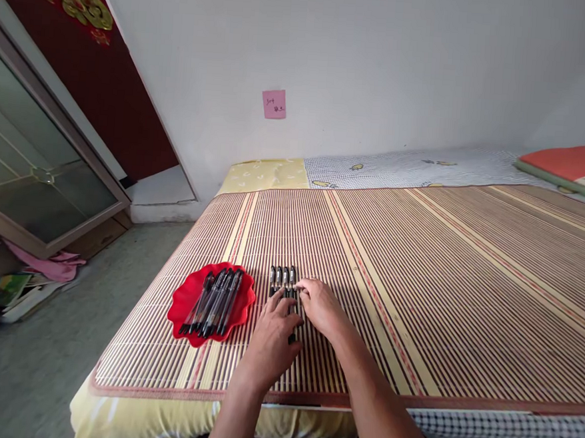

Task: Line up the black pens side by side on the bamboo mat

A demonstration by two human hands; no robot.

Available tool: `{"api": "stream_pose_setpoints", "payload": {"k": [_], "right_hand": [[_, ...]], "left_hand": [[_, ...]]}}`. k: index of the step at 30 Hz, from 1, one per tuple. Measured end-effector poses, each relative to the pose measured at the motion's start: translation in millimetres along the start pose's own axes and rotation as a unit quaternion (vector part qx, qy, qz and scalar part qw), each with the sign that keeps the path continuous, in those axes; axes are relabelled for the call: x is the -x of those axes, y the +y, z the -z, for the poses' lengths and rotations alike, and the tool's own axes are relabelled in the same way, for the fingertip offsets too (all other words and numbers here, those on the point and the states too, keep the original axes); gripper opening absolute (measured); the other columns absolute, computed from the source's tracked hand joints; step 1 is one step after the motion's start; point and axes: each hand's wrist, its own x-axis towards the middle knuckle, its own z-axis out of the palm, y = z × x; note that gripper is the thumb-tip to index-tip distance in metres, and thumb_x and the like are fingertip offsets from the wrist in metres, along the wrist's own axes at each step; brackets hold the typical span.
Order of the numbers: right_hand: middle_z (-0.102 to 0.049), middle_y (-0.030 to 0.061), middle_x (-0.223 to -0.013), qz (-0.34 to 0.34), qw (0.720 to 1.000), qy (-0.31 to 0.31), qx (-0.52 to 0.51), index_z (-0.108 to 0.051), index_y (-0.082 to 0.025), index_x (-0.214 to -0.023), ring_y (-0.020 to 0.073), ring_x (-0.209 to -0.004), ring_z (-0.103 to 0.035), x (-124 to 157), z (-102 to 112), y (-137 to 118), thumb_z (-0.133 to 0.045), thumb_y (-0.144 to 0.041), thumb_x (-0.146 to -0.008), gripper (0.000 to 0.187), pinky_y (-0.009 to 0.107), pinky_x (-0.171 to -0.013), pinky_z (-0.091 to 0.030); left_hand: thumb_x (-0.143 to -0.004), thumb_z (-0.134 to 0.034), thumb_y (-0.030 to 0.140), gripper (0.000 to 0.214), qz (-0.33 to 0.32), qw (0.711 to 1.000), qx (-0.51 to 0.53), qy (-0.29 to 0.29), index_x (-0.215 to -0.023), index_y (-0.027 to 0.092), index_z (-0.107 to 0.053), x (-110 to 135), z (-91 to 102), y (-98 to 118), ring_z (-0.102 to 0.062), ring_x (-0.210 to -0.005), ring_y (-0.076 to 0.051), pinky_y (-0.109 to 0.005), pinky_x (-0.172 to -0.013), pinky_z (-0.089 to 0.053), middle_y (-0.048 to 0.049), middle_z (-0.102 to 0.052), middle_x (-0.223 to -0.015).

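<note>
Several dark-capped pens (279, 275) lie side by side in a short row on the slatted mat, caps pointing away from me. My left hand (279, 328) rests over their lower part with its fingers apart, hiding much of the barrels. At the row's right side is my right hand (319, 304), its fingertips touching the outermost pen near the cap; thumb and fingers are apart. Left of my hands, a red scalloped plate (179, 298) carries a bunch of clear-barrelled pens (221, 301) with black caps, lying roughly parallel.
The slatted mat (419, 274) covers a bed with a yellow sheet (265, 174). A folded orange-and-green quilt (571, 162) lies at the far right. On the wall is a pink note (274, 104). A glass-panelled door (41, 161) and floor clutter (32, 287) are at left.
</note>
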Motion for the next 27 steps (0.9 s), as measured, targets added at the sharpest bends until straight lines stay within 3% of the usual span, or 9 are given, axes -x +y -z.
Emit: {"api": "stream_pose_setpoints", "payload": {"k": [11,21,27], "right_hand": [[-0.069,0.0124,-0.117,-0.024,0.999,-0.025,0.03,-0.072,-0.015,-0.12,0.0194,-0.104,-0.066,0.1,2.8,-8.1,-0.049,-0.006,-0.094,0.036,0.025,-0.088,-0.046],[-0.07,0.013,-0.117,-0.031,0.999,-0.012,0.028,-0.069,-0.015,-0.124,0.02,-0.104,-0.067,0.1,2.7,-8.5,-0.048,-0.006,-0.094,0.039,0.025,-0.087,-0.045],[-0.07,0.0127,-0.116,-0.033,0.999,-0.011,0.03,-0.072,-0.015,-0.117,0.0198,-0.103,-0.067,-0.2,2.2,-8.3,-0.048,-0.006,-0.093,0.034,0.025,-0.087,-0.045]], "left_hand": [[-0.069,-0.079,0.009,0.034,0.002,1.0,-0.007,0.002,-0.102,0.018,-0.076,1.3,0.8,-1.8,-0.032,-0.149,-0.039,-0.058,-0.121,-0.035,-0.0136,-0.057,-0.144],[-0.069,-0.079,0.008,0.04,0.002,1.0,0.009,0.011,-0.107,0.019,-0.076,2.1,0.9,-2.3,-0.034,-0.148,-0.039,-0.06,-0.12,-0.035,-0.013,-0.058,-0.143],[-0.069,-0.079,0.008,0.035,0.003,1.0,0.012,0.011,-0.102,0.02,-0.077,1.8,-0.2,-3.5,-0.033,-0.149,-0.039,-0.059,-0.12,-0.036,-0.0109,-0.059,-0.143]]}}
